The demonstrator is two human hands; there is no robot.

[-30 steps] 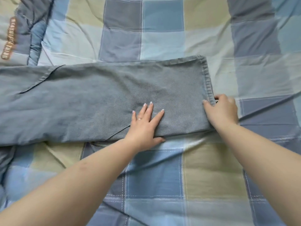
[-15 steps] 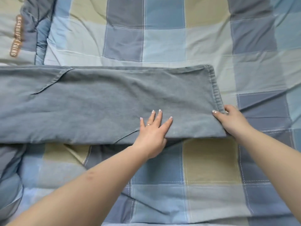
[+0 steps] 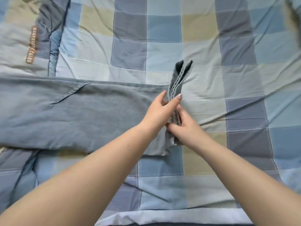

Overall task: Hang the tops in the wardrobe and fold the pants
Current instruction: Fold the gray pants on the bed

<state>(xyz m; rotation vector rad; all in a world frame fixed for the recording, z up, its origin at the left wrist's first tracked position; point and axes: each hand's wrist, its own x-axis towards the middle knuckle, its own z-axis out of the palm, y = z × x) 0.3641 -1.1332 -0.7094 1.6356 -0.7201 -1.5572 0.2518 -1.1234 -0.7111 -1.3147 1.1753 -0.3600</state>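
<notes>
Grey-blue pants (image 3: 78,115) lie lengthwise across a checked quilt (image 3: 162,46), waist end toward its left edge. The left hand (image 3: 160,111) and right hand (image 3: 184,126) pinch the stacked leg hems (image 3: 176,82), lifted upright mid-fold. If either pinch slackens, the layers could splay and the fold land crooked.
</notes>
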